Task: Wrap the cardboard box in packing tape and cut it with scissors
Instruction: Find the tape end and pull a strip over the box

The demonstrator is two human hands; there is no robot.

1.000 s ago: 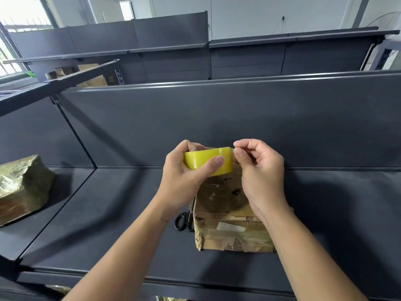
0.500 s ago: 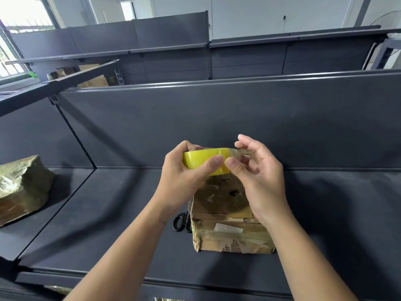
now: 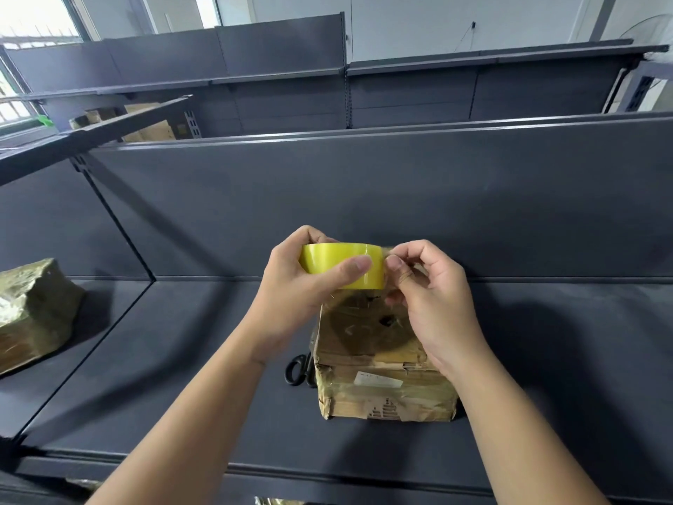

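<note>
Your left hand (image 3: 302, 286) is clamped on the yellow roll of packing tape (image 3: 342, 266), thumb across its outer face, and holds it in the air just above the far edge of the taped brown cardboard box (image 3: 378, 362). Your right hand (image 3: 433, 297) pinches the loose clear tape end at the roll's 3 o'clock side, thumb and forefinger together on it.

The box sits on a dark grey metal shelf (image 3: 164, 359), in front of you, near the shelf's front lip. The black-handled scissors (image 3: 300, 369) lie flat on the shelf touching the box at its 9 o'clock side; only the handles show.

At 9 o'clock, well apart on the neighbouring shelf bay, rests a lumpy parcel wrapped in glossy tape (image 3: 32, 315). A dark grey back panel (image 3: 364, 198) rises behind the shelf. Beyond it stand more dark shelving rows, with cardboard cartons (image 3: 149, 127) at 11 o'clock, a bright window (image 3: 32, 27) at 10 o'clock and a pale wall.
</note>
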